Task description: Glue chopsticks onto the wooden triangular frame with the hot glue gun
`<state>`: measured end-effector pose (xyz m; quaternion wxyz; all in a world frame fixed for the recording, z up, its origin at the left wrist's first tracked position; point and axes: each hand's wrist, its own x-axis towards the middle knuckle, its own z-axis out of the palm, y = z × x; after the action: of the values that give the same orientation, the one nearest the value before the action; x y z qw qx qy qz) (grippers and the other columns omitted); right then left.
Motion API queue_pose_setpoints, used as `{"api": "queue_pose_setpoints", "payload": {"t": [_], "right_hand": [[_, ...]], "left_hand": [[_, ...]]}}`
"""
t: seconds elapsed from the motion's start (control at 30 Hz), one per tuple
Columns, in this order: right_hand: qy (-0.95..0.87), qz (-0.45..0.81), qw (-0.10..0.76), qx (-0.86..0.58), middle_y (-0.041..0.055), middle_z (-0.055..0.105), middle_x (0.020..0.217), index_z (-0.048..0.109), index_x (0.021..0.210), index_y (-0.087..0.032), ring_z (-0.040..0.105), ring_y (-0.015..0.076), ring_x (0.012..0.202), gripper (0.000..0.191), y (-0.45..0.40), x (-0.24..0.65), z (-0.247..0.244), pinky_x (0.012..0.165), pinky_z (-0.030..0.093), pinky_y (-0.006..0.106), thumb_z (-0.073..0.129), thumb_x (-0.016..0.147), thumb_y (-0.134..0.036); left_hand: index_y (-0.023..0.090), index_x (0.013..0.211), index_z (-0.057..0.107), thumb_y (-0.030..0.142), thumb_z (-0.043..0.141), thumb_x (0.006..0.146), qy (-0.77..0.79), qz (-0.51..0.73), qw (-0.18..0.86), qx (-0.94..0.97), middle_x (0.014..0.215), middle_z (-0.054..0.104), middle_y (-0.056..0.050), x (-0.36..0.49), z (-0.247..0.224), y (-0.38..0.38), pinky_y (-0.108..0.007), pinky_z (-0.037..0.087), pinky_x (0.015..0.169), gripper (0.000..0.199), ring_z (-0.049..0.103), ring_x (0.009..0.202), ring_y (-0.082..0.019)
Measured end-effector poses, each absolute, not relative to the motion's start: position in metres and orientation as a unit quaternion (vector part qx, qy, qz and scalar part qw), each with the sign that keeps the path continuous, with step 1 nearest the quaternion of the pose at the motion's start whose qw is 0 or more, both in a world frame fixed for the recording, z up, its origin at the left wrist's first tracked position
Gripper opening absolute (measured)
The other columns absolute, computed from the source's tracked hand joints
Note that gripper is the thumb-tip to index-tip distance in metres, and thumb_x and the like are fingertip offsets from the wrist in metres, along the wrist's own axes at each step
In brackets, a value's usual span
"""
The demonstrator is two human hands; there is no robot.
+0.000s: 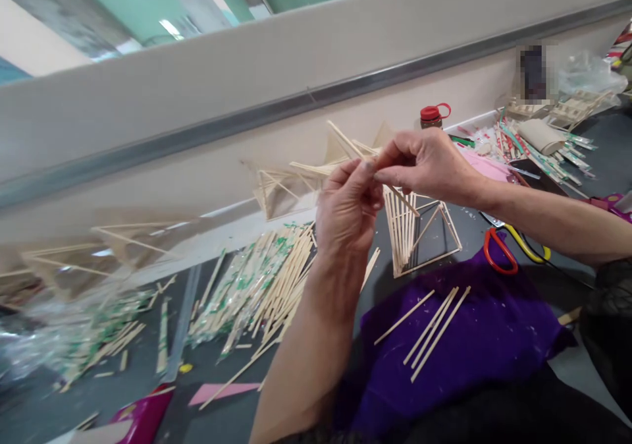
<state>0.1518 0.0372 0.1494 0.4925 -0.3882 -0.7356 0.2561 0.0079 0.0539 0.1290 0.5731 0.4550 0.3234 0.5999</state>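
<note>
Both my hands are raised over the table, their fingertips meeting on a slim wooden chopstick [344,138]. My left hand [348,210] pinches it near the middle, with one end jutting up and left. The fingers of my right hand [428,164] are closed on it just beside the left thumb, and part of the stick shows below them. Where the fingers meet, the stick is hidden. Behind and below the hands stands a frame [401,236] built of thin wooden sticks. Several loose sticks [441,335] lie on a purple cloth [513,329] nearest to me.
Wrapped chopsticks [241,282] and bare ones [284,289] are heaped left of centre. More stick frames [284,194] lean along the wall. Red-and-yellow scissors [501,253] lie at the right. A red-capped bottle [430,116] stands behind my right hand. A magenta object [148,417] lies front left.
</note>
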Motion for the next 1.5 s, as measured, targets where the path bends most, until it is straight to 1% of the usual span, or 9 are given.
{"api": "queue_pose_setpoints", "payload": {"t": [0.23,0.4,0.57,0.7,0.83,1.0,1.13,1.27,1.5], "right_hand": [[-0.742,0.269,0.477,-0.387,0.0007,0.059,0.064,0.062,0.072,-0.011,0.054,0.0093,0.062,0.003,0.046,0.147,0.16,0.056,0.042,0.021,0.062,0.075,-0.011],[-0.665,0.409,0.457,-0.427,-0.0002,0.058,0.057,0.06,0.073,-0.013,0.055,0.0087,0.052,0.004,0.054,0.163,0.159,0.045,0.04,0.019,0.063,0.076,-0.012],[-0.553,0.537,0.447,-0.454,0.0006,0.06,0.057,0.061,0.075,-0.013,0.059,0.0088,0.054,0.007,0.063,0.18,0.141,0.044,0.042,0.015,0.066,0.078,-0.017],[-0.483,0.608,0.384,-0.5,0.0046,0.064,0.062,0.061,0.072,-0.013,0.061,0.0102,0.054,0.011,0.074,0.187,0.118,0.042,0.042,0.017,0.061,0.083,-0.014],[-0.44,0.649,0.328,-0.527,0.0043,0.065,0.062,0.062,0.07,-0.012,0.059,0.0088,0.05,0.016,0.083,0.192,0.097,0.041,0.04,0.017,0.058,0.085,-0.013],[-0.436,0.637,0.318,-0.55,0.0027,0.067,0.065,0.066,0.069,-0.015,0.06,0.0092,0.057,0.017,0.09,0.195,0.084,0.05,0.04,0.019,0.059,0.085,-0.017],[-0.491,0.585,0.309,-0.566,0.0021,0.07,0.078,0.069,0.068,-0.017,0.061,0.0117,0.076,0.011,0.094,0.193,0.078,0.069,0.043,0.023,0.065,0.079,-0.019],[-0.541,0.55,0.293,-0.564,0.0009,0.069,0.081,0.069,0.066,-0.019,0.058,0.0142,0.084,0.011,0.095,0.193,0.071,0.08,0.041,0.028,0.066,0.076,-0.02],[-0.574,0.545,0.261,-0.553,0.0002,0.071,0.08,0.07,0.064,-0.022,0.06,0.0159,0.087,0.014,0.097,0.195,0.063,0.092,0.041,0.029,0.065,0.076,-0.017]], "left_hand": [[0.019,0.064,0.061,0.028,0.086,0.062,0.325,0.603,0.594,0.422,0.056,0.054,0.006,0.009,0.13,0.06,-0.019,0.028,0.039,0.026,0.043,0.043,-0.004],[0.02,0.077,0.071,0.034,0.089,0.053,0.383,0.587,0.562,0.44,0.069,0.06,0.003,-0.017,0.098,0.063,-0.018,0.03,0.038,0.034,0.048,0.048,-0.005],[0.016,0.079,0.068,0.043,0.086,0.052,0.493,0.569,0.502,0.425,0.069,0.06,0.003,-0.044,0.054,0.073,-0.017,0.035,0.041,0.043,0.052,0.055,-0.007],[0.013,0.086,0.069,0.049,0.084,0.054,0.506,0.455,0.582,0.447,0.081,0.068,-0.004,-0.042,0.033,0.074,-0.021,0.045,0.054,0.05,0.061,0.071,-0.014],[0.013,0.084,0.072,0.054,0.081,0.06,0.48,0.355,0.657,0.46,0.079,0.07,-0.006,-0.035,0.022,0.074,-0.025,0.048,0.064,0.049,0.061,0.069,-0.014],[0.014,0.079,0.073,0.054,0.085,0.053,0.472,0.338,0.68,0.447,0.074,0.071,-0.005,-0.029,0.023,0.081,-0.025,0.048,0.066,0.05,0.063,0.067,-0.015],[0.013,0.082,0.073,0.047,0.088,0.048,0.461,0.322,0.721,0.405,0.071,0.073,-0.006,-0.02,0.026,0.087,-0.025,0.051,0.06,0.05,0.065,0.06,-0.016],[0.011,0.084,0.073,0.035,0.088,0.053,0.455,0.309,0.755,0.356,0.073,0.076,-0.01,-0.012,0.025,0.087,-0.028,0.056,0.064,0.042,0.07,0.064,-0.019],[0.009,0.082,0.073,0.026,0.086,0.056,0.455,0.293,0.779,0.316,0.068,0.074,-0.009,-0.008,0.02,0.085,-0.025,0.056,0.054,0.034,0.069,0.057,-0.017]]}}
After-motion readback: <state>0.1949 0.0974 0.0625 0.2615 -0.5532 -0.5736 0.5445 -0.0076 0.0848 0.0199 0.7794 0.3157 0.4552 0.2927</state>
